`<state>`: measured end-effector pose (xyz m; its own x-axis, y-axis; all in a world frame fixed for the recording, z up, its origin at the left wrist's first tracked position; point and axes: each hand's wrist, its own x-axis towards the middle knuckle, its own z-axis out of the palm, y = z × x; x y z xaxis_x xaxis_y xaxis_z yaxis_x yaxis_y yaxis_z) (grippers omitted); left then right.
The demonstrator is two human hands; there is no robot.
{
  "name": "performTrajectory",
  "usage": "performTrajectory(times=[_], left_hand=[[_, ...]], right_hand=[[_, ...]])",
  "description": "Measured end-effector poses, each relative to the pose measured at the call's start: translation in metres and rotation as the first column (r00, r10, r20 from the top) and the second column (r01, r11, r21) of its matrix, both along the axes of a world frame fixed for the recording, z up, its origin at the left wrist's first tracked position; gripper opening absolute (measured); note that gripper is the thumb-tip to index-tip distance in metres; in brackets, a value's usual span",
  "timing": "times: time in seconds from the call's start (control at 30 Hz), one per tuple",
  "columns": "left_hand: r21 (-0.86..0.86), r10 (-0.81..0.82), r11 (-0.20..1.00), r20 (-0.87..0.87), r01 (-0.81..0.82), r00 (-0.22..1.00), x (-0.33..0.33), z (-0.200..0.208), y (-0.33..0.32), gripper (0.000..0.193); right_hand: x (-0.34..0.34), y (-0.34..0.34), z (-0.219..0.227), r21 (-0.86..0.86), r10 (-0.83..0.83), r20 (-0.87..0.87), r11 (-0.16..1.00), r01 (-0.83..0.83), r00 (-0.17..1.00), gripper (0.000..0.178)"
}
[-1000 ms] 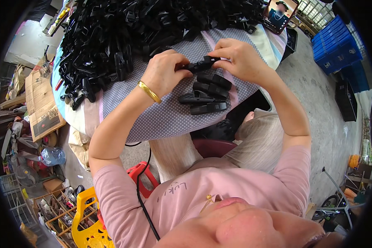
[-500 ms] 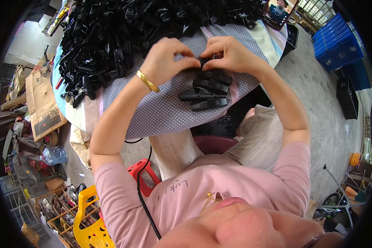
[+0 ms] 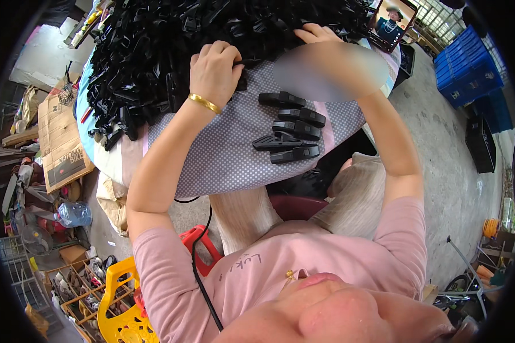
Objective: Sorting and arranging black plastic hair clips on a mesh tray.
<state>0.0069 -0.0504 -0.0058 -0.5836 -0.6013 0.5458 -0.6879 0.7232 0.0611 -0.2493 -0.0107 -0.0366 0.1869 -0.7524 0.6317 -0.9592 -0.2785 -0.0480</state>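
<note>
Several black plastic clip-like parts [image 3: 296,130] lie in a loose row on the dotted cloth, near the table's front edge. Left of them, my left hand [image 3: 213,74], with a gold bangle at the wrist, rests at the border of a big heap of similar black parts [image 3: 149,51]. Its fingers are curled, and a dark part shows between thumb and forefinger, its shape mostly hidden. My right hand [image 3: 320,35] reaches to the heap's right side with its fingertips stretched out on it; a blurred patch covers most of the palm.
A phone [image 3: 392,24] stands at the table's far right, its screen lit. Blue crates [image 3: 469,66] are stacked on the floor to the right. A cardboard sheet [image 3: 63,143] leans at left, and a yellow plastic chair [image 3: 120,308] stands low at left. A black cable [image 3: 199,263] crosses my lap.
My hands were together over a small black part; now they are apart, both at the heap. That part lies at the far end of the row. My right hand moved away and to the right.
</note>
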Motion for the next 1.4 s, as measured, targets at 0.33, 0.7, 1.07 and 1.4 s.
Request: performTrajectory(times=[0.33, 0.7, 1.07, 1.4], left_hand=[[0.298, -0.382, 0.858, -0.176, 0.419, 0.907, -0.021, 0.004, 0.044, 0.013], [0.248, -0.246, 0.908, -0.337, 0.338, 0.909, -0.017, -0.009, 0.02, 0.015], [0.419, -0.309, 0.836, -0.176, 0.355, 0.935, -0.01, 0.001, 0.037, 0.023], [0.55, -0.161, 0.803, -0.171, 0.23, 0.972, -0.008, 0.012, 0.043, 0.032]], right_hand=[[0.002, 0.003, 0.01, -0.008, 0.004, 0.159, 1.0, -0.003, 0.987, 0.033], [-0.005, 0.009, 0.015, 0.05, -0.04, 0.037, 0.998, 0.038, 0.999, 0.029], [-0.018, 0.02, 0.014, 0.192, 0.002, 0.185, 0.981, -0.038, 0.983, 0.019], [0.0, 0.048, 0.027, 0.261, 0.351, 0.299, 0.864, -0.43, 0.887, 0.022]])
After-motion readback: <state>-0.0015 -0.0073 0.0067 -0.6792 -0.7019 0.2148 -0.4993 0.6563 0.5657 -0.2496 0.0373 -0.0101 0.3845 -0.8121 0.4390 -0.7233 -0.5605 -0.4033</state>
